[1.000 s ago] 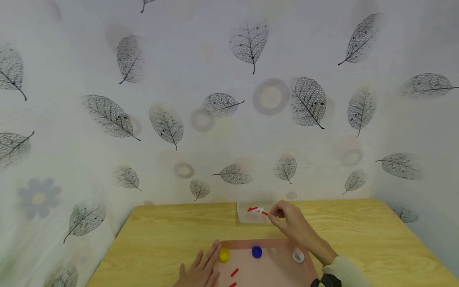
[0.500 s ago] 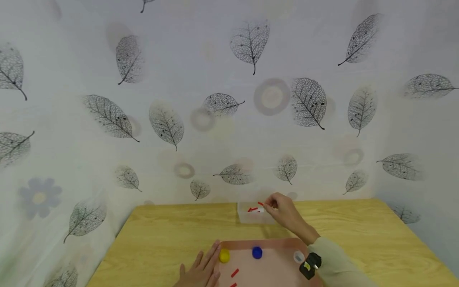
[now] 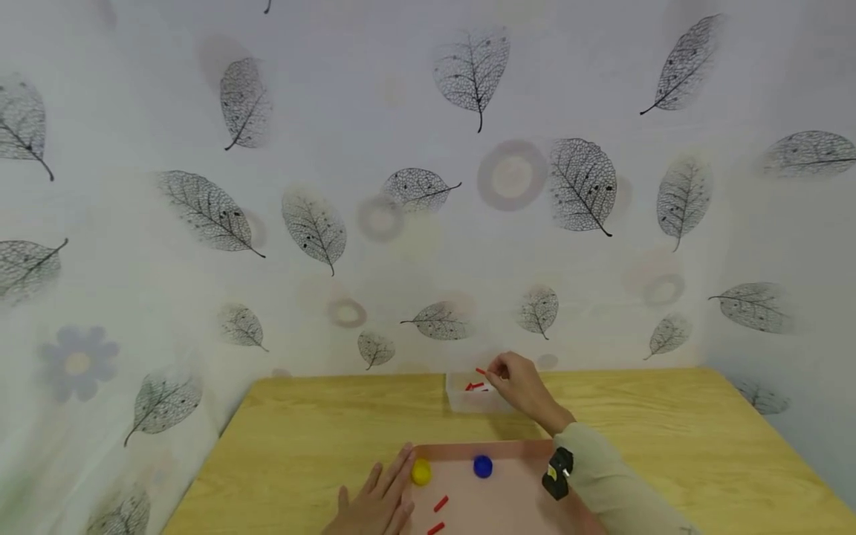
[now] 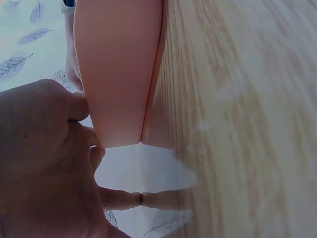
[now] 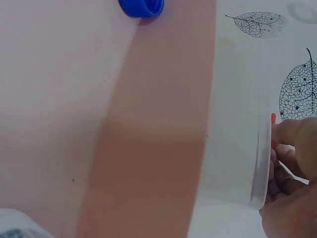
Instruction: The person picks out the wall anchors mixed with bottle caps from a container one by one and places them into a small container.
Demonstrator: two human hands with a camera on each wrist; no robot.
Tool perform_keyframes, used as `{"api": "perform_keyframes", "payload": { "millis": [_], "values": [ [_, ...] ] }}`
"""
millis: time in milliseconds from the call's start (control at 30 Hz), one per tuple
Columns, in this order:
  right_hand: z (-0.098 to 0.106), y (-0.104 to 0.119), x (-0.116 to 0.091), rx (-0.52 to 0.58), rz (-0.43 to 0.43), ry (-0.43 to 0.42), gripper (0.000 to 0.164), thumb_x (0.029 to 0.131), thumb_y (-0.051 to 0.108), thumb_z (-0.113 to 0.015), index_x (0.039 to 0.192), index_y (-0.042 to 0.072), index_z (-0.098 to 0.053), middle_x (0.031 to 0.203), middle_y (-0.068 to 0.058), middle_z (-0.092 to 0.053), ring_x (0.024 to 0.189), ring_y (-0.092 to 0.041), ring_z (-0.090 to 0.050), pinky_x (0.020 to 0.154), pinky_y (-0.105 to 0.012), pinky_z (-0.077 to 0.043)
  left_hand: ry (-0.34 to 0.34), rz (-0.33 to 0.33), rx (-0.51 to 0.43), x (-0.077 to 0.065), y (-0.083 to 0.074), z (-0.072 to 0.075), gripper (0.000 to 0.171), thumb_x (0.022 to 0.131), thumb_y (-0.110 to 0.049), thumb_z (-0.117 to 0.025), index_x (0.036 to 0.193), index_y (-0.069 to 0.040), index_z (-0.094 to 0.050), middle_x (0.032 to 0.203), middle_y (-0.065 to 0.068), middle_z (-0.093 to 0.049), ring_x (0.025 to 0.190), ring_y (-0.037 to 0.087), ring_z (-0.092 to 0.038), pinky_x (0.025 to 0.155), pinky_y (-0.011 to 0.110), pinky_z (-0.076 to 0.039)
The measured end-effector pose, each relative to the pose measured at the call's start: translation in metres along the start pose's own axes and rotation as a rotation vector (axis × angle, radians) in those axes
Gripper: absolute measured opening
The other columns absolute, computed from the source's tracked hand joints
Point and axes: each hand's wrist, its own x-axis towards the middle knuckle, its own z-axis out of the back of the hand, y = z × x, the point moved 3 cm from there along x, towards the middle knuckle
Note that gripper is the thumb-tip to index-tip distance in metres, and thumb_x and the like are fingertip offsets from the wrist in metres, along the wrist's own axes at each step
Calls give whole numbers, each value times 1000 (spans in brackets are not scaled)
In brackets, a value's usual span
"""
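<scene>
Between its thumb and fingertips my right hand (image 3: 520, 380) pinches a small red stick (image 3: 481, 371), held above a translucent white box (image 3: 471, 403). The right wrist view shows that same stick's end (image 5: 273, 118) peeking past the box rim. A few more red pieces (image 3: 476, 386) lie inside the box. With fingers extended, my left hand (image 3: 376, 499) rests against the left side of a pink tray (image 3: 504, 509). The tray holds a yellow cap (image 3: 420, 472), a blue cap (image 3: 483, 467) and two red sticks (image 3: 441, 504). A white cap (image 5: 20, 220) shows only in the right wrist view.
Under the tray and box lies a wood-grain table (image 3: 321, 423). Behind it hangs a pale leaf-print backdrop (image 3: 414, 253), close to the box. My right forearm, with a black wrist device (image 3: 558, 473), crosses over the tray's right side.
My right hand, keeping the red stick pinched, has moved back and slightly left from the box's front right to over it. The forearm now hides the white cap in the head view. My left hand stays put.
</scene>
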Motion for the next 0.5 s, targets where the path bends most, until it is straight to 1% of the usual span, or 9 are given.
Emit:
{"api": "perform_keyframes", "payload": {
  "millis": [133,233,333,400,500],
  "values": [
    [-3,-1,4,-8,-8,0,7,84,8,-71,82,10,-64,77,3,-58,71,-10,-54,66,-29,-49,6,-2,-2,1,-2,1,62,96,-64,-13,152,-38,-7,157,-20,2,135,43,-28,79,86,-12],
    [-5,-2,4,-4,-11,-25,7,84,9,-70,81,11,-65,77,3,-59,71,-10,-55,65,-29,-49,4,-18,-9,1,-3,2,61,97,-62,-14,152,-38,-4,157,-20,2,135,44,-28,78,87,-12],
    [-7,-4,2,-12,6,-56,8,82,7,-71,79,10,-64,76,2,-59,70,-11,-55,65,-30,-49,1,-27,-16,1,-4,2,61,98,-60,-15,152,-37,-3,157,-19,2,134,43,-28,77,87,-12],
    [-10,-4,1,-35,28,-72,10,80,6,-72,77,10,-64,75,2,-58,69,-12,-55,64,-30,-49,1,-16,-11,0,-4,1,60,97,-61,-15,152,-38,-3,157,-20,2,134,43,-29,77,87,-12],
    [-15,-6,0,-74,52,-84,12,79,6,-73,75,12,-63,74,3,-57,68,-11,-54,63,-29,-48,-22,-8,0,-1,-4,0,60,97,-61,-17,152,-38,-6,157,-21,1,134,43,-31,78,86,-14]
  ]
}}
